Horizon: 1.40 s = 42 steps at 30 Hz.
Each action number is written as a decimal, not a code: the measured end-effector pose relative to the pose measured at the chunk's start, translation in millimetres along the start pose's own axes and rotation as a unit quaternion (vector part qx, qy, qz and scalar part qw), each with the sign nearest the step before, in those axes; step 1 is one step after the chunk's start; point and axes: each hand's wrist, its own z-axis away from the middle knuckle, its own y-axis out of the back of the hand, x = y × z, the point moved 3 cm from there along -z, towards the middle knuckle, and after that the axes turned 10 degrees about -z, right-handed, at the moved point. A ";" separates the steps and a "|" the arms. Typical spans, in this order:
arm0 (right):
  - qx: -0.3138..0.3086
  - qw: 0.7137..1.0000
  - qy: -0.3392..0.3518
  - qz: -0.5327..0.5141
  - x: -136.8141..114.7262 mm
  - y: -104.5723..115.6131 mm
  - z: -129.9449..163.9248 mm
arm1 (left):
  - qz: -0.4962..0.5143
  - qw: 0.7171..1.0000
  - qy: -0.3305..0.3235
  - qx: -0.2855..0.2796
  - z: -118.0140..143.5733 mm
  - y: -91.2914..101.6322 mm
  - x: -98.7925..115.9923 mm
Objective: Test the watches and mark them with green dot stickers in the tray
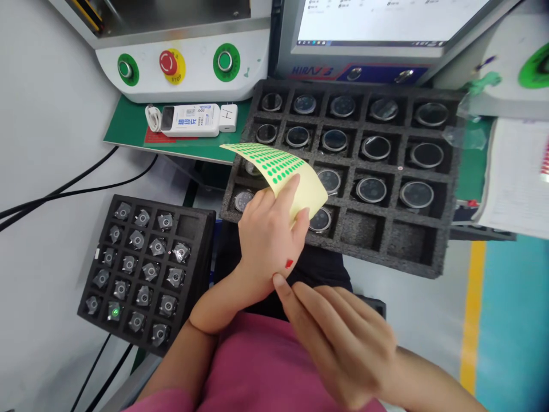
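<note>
My left hand (268,240) is closed on a pale yellow sheet of green dot stickers (315,191), which curls up over the black foam tray (300,237) of round watches. A small red sticker (289,264) is on the back of this hand near the thumb side. My right hand (343,337) has its fingers pressed together, with a fingertip touching the left hand just below the red sticker. Whatever those fingertips hold, if anything, is hidden. To the left stands a second foam tray (182,260) with watch-like parts in clear wrap; one bears a green mark (114,311).
Behind the trays are a machine panel with a red stop button (168,62) and green-ringed buttons (225,60), and a monitor (377,23). A white boxed device (191,120) with a cable lies on the green shelf (128,123). Papers (517,177) are at right.
</note>
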 end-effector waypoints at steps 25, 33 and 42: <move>0.308 0.699 -0.409 -0.498 90.3 14.6 17.6 | 0.510 0.837 0.187 -0.071 14.6 12.2 -13.1; 0.358 0.760 -0.394 -0.371 101.8 27.2 27.2 | 0.426 0.867 0.236 -0.109 5.5 16.3 6.0; 0.282 0.944 -0.145 -0.095 60.4 43.0 5.6 | 0.386 0.913 0.064 -0.115 9.9 17.3 23.3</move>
